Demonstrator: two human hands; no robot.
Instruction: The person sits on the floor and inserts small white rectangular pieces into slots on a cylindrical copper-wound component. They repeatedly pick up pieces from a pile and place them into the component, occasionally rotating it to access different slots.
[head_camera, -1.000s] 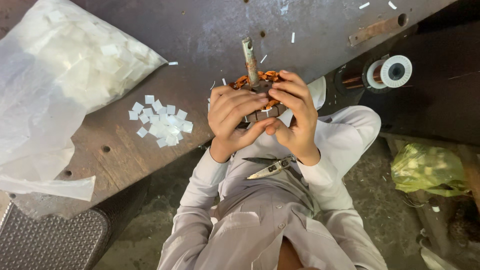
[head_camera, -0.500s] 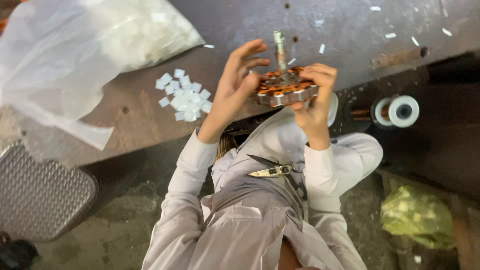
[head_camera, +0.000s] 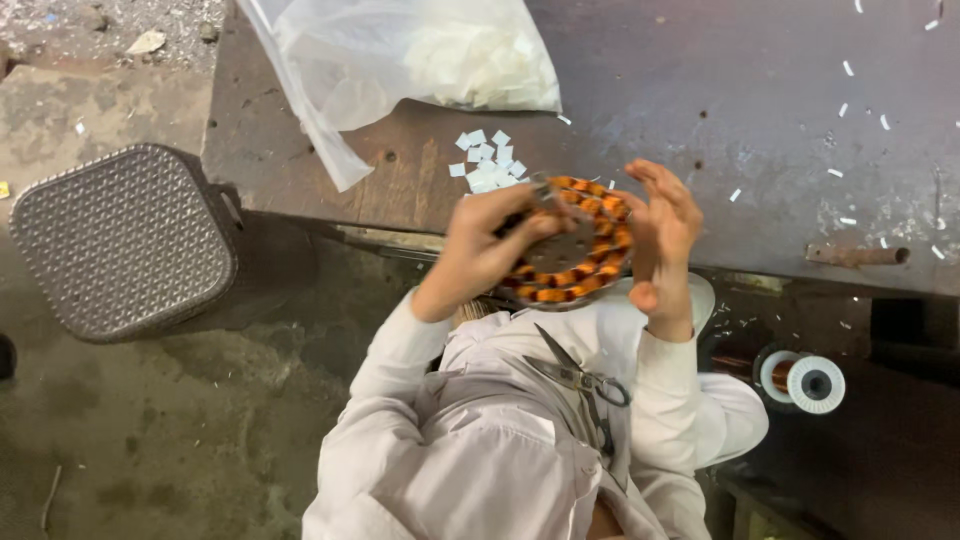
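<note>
Copper-wound stator (head_camera: 575, 245) gripped by left hand (head_camera: 490, 245), right hand (head_camera: 665, 235) spread open beside; could slip, only 1 hand grasping.

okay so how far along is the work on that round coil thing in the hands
Done: copper coils fill the visible rim of the round stator. In hand: left hand grips it, right hand steadies its edge. Left: white paper slips remain on the bench, scissors wait in the lap.

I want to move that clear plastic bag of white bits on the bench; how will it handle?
The clear plastic bag looks thin and crumpled, so it would probably sag floppily. The small white pieces inside seem light. Its mouth appears loose, so they might spill.
</note>
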